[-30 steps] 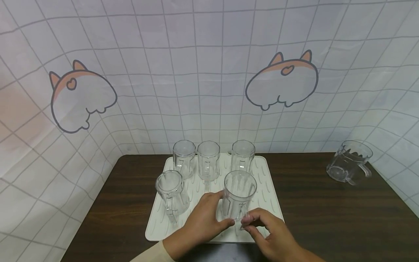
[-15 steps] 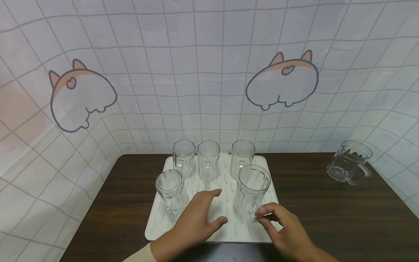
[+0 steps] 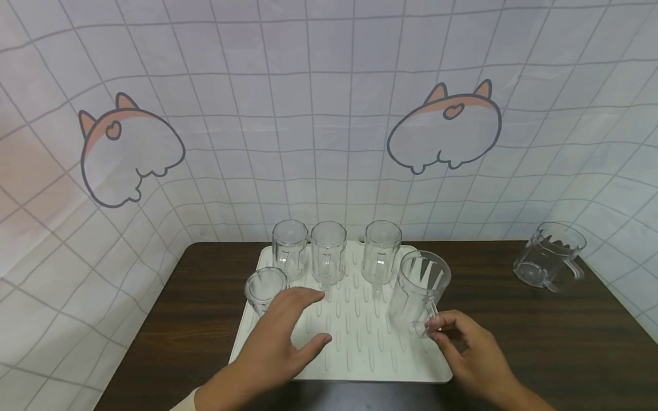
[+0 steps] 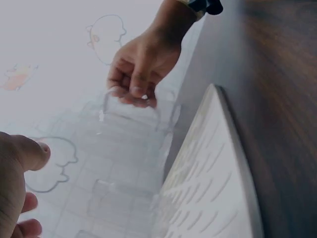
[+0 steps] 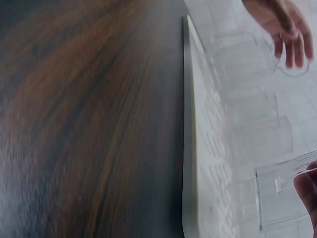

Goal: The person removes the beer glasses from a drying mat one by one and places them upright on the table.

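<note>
My right hand (image 3: 475,351) pinches the handle of a clear mug (image 3: 417,294), which leans slightly to the right over the right side of a white ribbed drying mat (image 3: 354,359). In the left wrist view, the right hand (image 4: 143,64) has thumb and fingers on that handle (image 4: 131,115). My left hand (image 3: 269,342) is held over the mat's left part, thumb and fingers spread, with nothing between them. Behind it a clear mug (image 3: 264,283) is partly hidden. The right wrist view shows the held mug (image 5: 277,198) at its right edge.
Along the mat's back edge stand three more clear mugs: a left one (image 3: 289,251), a middle one (image 3: 328,254) and a right one (image 3: 381,254). Another clear mug (image 3: 547,257) is at the far right on the dark wooden table (image 3: 493,279). A gridded curtain (image 3: 329,125) hangs behind.
The left hand has let go of the mug and moved left, in front of the front-left mug. The right hand has carried its mug rightward along the mat by the handle.
</note>
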The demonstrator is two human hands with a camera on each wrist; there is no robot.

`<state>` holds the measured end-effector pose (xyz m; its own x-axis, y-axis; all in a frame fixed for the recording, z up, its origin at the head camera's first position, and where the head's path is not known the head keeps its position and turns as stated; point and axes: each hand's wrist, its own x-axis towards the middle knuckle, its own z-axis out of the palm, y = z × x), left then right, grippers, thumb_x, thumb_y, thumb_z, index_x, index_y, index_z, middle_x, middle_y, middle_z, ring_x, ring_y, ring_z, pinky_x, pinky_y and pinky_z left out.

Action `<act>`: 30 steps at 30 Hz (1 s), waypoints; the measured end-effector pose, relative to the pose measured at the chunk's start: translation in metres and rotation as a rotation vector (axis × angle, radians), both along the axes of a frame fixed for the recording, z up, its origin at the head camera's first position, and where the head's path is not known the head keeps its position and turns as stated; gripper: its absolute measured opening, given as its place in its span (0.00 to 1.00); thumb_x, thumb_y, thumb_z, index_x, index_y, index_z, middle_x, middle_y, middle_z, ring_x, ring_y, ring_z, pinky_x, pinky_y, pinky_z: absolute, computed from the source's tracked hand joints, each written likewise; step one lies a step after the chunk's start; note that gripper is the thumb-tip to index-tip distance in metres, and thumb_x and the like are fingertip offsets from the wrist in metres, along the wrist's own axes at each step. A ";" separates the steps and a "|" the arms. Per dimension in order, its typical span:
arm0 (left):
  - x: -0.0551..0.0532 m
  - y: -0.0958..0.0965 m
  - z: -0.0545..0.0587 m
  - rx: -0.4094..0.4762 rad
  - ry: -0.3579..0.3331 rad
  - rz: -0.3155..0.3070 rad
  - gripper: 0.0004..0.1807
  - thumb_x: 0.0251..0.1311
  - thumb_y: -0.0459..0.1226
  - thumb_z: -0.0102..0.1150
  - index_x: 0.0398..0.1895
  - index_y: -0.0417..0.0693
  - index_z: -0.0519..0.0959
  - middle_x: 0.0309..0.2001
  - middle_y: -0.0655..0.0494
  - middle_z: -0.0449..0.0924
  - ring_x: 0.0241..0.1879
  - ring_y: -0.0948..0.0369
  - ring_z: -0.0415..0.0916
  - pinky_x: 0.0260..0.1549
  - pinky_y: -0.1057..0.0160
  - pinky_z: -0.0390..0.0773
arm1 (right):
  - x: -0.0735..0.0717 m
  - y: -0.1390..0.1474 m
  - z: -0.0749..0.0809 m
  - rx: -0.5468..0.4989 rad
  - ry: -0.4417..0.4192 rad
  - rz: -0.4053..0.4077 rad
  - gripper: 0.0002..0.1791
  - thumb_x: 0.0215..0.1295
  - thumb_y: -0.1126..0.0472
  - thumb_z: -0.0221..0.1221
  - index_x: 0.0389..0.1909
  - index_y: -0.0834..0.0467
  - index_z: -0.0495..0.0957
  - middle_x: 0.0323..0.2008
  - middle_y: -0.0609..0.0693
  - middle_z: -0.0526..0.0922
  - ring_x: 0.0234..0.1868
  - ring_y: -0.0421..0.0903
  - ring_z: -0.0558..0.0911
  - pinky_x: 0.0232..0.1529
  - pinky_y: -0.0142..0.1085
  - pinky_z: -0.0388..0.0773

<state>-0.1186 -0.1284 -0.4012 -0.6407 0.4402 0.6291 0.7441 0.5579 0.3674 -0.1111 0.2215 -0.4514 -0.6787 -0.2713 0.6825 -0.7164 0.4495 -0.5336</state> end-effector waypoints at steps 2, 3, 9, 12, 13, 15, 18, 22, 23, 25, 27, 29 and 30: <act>0.001 -0.006 0.005 0.022 0.013 0.002 0.35 0.55 0.39 0.76 0.66 0.46 0.73 0.60 0.55 0.77 0.62 0.54 0.71 0.64 0.62 0.66 | -0.002 0.005 -0.002 -0.005 0.002 -0.005 0.25 0.48 0.86 0.69 0.44 0.60 0.78 0.40 0.48 0.83 0.41 0.37 0.84 0.39 0.25 0.81; 0.002 -0.009 0.007 0.035 0.023 0.003 0.34 0.56 0.39 0.75 0.66 0.46 0.73 0.60 0.54 0.77 0.61 0.53 0.72 0.64 0.63 0.66 | -0.003 0.007 -0.003 -0.008 0.000 -0.006 0.22 0.53 0.83 0.69 0.44 0.60 0.78 0.40 0.48 0.83 0.41 0.38 0.84 0.39 0.25 0.81; 0.003 -0.027 0.017 0.093 0.065 0.037 0.31 0.65 0.48 0.68 0.65 0.42 0.74 0.60 0.50 0.77 0.61 0.50 0.71 0.66 0.64 0.63 | -0.007 0.018 -0.005 -0.035 -0.005 -0.039 0.14 0.61 0.77 0.67 0.44 0.62 0.79 0.39 0.50 0.84 0.39 0.41 0.85 0.39 0.24 0.80; 0.003 -0.036 0.017 0.131 0.122 0.056 0.32 0.69 0.53 0.60 0.64 0.38 0.74 0.59 0.47 0.77 0.60 0.49 0.71 0.66 0.66 0.62 | -0.008 0.021 -0.002 -0.021 -0.017 -0.076 0.22 0.51 0.84 0.68 0.44 0.62 0.79 0.38 0.48 0.84 0.38 0.38 0.84 0.38 0.24 0.80; 0.003 -0.039 0.016 0.146 0.143 0.063 0.32 0.70 0.54 0.59 0.63 0.37 0.75 0.59 0.46 0.77 0.60 0.48 0.71 0.66 0.66 0.62 | -0.009 0.022 -0.001 -0.017 -0.018 -0.086 0.24 0.48 0.86 0.68 0.43 0.62 0.79 0.38 0.48 0.84 0.38 0.37 0.84 0.38 0.24 0.80; 0.002 -0.046 0.014 0.179 0.180 0.079 0.33 0.70 0.54 0.58 0.62 0.35 0.75 0.59 0.43 0.76 0.60 0.48 0.71 0.66 0.67 0.63 | -0.010 0.024 0.000 -0.013 -0.017 -0.100 0.25 0.45 0.88 0.67 0.42 0.63 0.79 0.37 0.48 0.84 0.37 0.36 0.84 0.37 0.23 0.80; 0.004 -0.056 0.009 0.211 0.192 0.115 0.33 0.70 0.54 0.59 0.62 0.33 0.74 0.59 0.40 0.76 0.59 0.50 0.72 0.62 0.68 0.67 | -0.012 0.027 0.001 -0.002 -0.009 -0.116 0.25 0.45 0.88 0.67 0.42 0.64 0.79 0.37 0.48 0.84 0.37 0.35 0.84 0.37 0.23 0.80; 0.007 -0.070 -0.001 0.225 0.121 0.158 0.33 0.67 0.49 0.64 0.65 0.33 0.72 0.61 0.39 0.74 0.58 0.52 0.71 0.57 0.69 0.68 | -0.015 0.032 0.003 0.019 -0.014 -0.142 0.23 0.46 0.87 0.68 0.42 0.65 0.78 0.37 0.48 0.84 0.38 0.34 0.83 0.37 0.23 0.80; 0.008 -0.074 -0.004 0.225 0.091 0.173 0.33 0.65 0.45 0.67 0.66 0.33 0.71 0.61 0.40 0.74 0.58 0.52 0.71 0.56 0.68 0.68 | -0.016 0.033 0.004 0.023 -0.020 -0.150 0.23 0.47 0.87 0.68 0.42 0.65 0.78 0.37 0.48 0.84 0.39 0.34 0.83 0.37 0.23 0.79; 0.009 -0.080 -0.009 0.222 0.036 0.208 0.33 0.61 0.37 0.69 0.67 0.35 0.70 0.63 0.42 0.72 0.57 0.53 0.71 0.56 0.68 0.67 | -0.017 0.036 0.004 0.028 -0.034 -0.164 0.22 0.48 0.86 0.67 0.42 0.65 0.78 0.38 0.48 0.84 0.39 0.35 0.84 0.38 0.23 0.79; 0.010 -0.085 -0.013 0.219 0.001 0.239 0.34 0.56 0.29 0.68 0.68 0.35 0.70 0.63 0.41 0.72 0.55 0.53 0.70 0.56 0.67 0.67 | -0.019 0.039 0.005 0.028 -0.051 -0.181 0.21 0.50 0.86 0.67 0.43 0.65 0.78 0.38 0.48 0.84 0.39 0.35 0.84 0.38 0.22 0.79; 0.011 -0.089 -0.017 0.209 -0.022 0.275 0.33 0.55 0.26 0.66 0.67 0.34 0.70 0.63 0.42 0.72 0.54 0.54 0.70 0.55 0.67 0.67 | -0.021 0.041 0.005 0.025 -0.069 -0.195 0.20 0.51 0.85 0.67 0.43 0.65 0.78 0.38 0.49 0.84 0.39 0.34 0.83 0.38 0.22 0.79; 0.011 -0.091 -0.019 0.206 -0.019 0.286 0.33 0.55 0.25 0.65 0.67 0.34 0.70 0.63 0.42 0.72 0.53 0.53 0.70 0.54 0.68 0.66 | -0.022 0.042 0.005 0.026 -0.076 -0.201 0.20 0.52 0.85 0.67 0.43 0.65 0.78 0.38 0.49 0.84 0.39 0.33 0.83 0.38 0.22 0.79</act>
<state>-0.1075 -0.2192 -0.4205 -0.7323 0.1064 0.6727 0.5603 0.6557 0.5062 -0.1332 0.2638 -0.4466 -0.7704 -0.1421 0.6216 -0.5688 0.5936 -0.5693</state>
